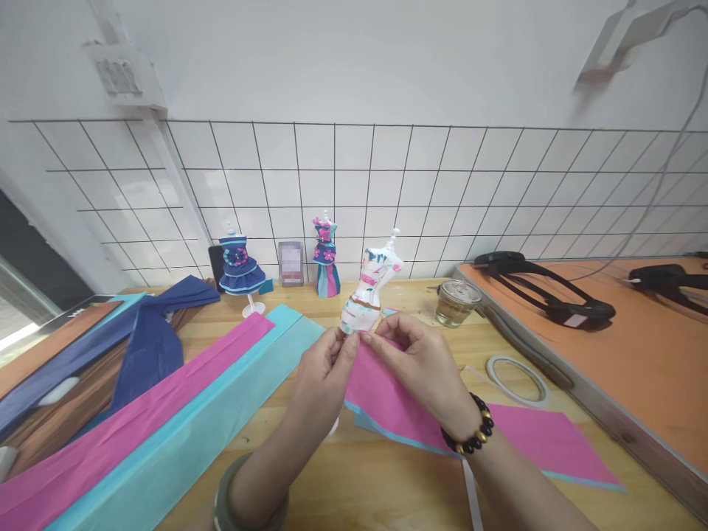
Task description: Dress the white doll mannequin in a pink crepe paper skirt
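Note:
A small white dress-form mannequin (374,280) with pink and teal marks leans slightly right in front of me. My left hand (325,372) is closed in a pinch at its lower edge, on the top corner of a pink strip (387,394) with a light-blue edge, thin cloth or crepe paper. From the other side, my right hand (423,361) pinches the same top edge between thumb and fingers. The strip hangs below both hands and passes under my right wrist, spreading to the right on the wooden table (354,494). My fingers hide the mannequin's bottom.
Two dressed mannequins, one in a blue dress (240,269) and one in a pink-and-blue gown (326,258), stand by the tiled wall. Long pink and turquoise strips (215,402) lie left. A tape roll (518,380), a lidded glass jar (456,302) and an orange board (608,346) are right.

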A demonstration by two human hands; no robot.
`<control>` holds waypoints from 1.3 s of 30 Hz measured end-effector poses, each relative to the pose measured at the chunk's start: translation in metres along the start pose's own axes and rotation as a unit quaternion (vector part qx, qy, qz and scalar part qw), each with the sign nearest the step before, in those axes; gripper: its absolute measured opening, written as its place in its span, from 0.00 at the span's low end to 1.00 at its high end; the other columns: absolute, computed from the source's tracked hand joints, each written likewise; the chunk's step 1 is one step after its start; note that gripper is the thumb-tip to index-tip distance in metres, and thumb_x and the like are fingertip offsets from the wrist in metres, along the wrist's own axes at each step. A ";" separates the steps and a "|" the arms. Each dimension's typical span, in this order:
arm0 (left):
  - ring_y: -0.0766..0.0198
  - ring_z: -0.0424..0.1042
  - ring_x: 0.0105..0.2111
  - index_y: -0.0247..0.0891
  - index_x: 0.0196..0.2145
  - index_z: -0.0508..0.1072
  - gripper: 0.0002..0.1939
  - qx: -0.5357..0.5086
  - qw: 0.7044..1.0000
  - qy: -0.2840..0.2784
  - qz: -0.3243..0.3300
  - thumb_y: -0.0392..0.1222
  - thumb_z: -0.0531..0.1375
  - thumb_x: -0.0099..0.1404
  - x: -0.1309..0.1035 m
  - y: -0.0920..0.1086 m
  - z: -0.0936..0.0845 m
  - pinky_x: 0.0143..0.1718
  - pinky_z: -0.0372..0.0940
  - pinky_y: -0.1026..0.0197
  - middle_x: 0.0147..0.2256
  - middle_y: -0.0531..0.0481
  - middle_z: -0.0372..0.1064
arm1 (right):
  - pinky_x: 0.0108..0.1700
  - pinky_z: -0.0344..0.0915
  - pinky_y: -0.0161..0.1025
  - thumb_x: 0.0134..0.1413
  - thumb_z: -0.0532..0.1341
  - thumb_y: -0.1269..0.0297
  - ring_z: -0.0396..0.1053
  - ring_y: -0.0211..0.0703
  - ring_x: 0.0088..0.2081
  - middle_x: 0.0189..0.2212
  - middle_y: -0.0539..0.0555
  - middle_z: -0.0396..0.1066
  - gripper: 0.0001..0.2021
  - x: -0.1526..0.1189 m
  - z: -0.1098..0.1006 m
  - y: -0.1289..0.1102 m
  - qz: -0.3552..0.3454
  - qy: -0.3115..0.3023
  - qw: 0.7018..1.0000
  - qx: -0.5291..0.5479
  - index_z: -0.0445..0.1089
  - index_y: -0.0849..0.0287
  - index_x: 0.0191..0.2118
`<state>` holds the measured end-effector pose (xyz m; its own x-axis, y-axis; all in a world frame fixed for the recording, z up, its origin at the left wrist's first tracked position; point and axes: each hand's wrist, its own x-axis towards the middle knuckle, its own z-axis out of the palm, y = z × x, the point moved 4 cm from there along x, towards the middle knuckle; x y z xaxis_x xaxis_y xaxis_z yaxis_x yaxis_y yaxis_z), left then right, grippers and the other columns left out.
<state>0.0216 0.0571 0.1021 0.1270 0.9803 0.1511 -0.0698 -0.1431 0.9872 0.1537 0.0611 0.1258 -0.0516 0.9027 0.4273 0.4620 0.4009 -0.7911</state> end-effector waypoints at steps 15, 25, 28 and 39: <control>0.66 0.64 0.25 0.44 0.59 0.53 0.28 0.066 0.998 0.003 0.008 0.50 0.52 0.63 -0.001 -0.001 -0.005 0.27 0.59 0.64 0.22 0.57 0.61 | 0.24 0.54 0.32 0.54 0.58 0.59 0.56 0.35 0.23 0.20 0.46 0.57 0.15 0.003 -0.001 0.002 0.043 -0.094 0.993 0.054 0.68 0.59 0.45; 0.60 0.69 0.42 0.38 0.44 0.66 0.17 0.028 0.997 0.012 0.070 0.39 0.61 0.55 0.008 0.008 -0.013 0.36 0.68 0.63 0.39 0.46 0.70 | 0.23 0.48 0.31 0.55 0.56 0.58 0.49 0.33 0.21 0.18 0.44 0.50 0.12 0.005 -0.001 -0.005 0.014 -0.143 0.989 0.012 0.70 0.60 0.37; 0.61 0.70 0.42 0.37 0.42 0.65 0.16 0.040 0.995 0.013 0.087 0.37 0.61 0.55 0.009 0.009 -0.015 0.37 0.68 0.63 0.39 0.46 0.70 | 0.23 0.48 0.31 0.55 0.55 0.56 0.48 0.33 0.21 0.18 0.43 0.50 0.13 0.004 -0.001 -0.003 0.009 -0.157 0.988 0.002 0.70 0.60 0.35; 0.63 0.69 0.42 0.37 0.43 0.63 0.16 0.040 0.993 0.036 0.100 0.35 0.60 0.56 0.012 0.008 -0.022 0.38 0.67 0.64 0.39 0.46 0.68 | 0.24 0.57 0.31 0.52 0.58 0.56 0.62 0.35 0.24 0.22 0.48 0.68 0.12 0.000 -0.003 -0.001 0.021 -0.108 0.993 -0.041 0.72 0.59 0.30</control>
<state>0.0006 0.0711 0.1102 0.0470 0.9377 0.3443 -0.0074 -0.3443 0.9388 0.1561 0.0601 0.1275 -0.2152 0.9344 0.2839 0.5386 0.3561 -0.7636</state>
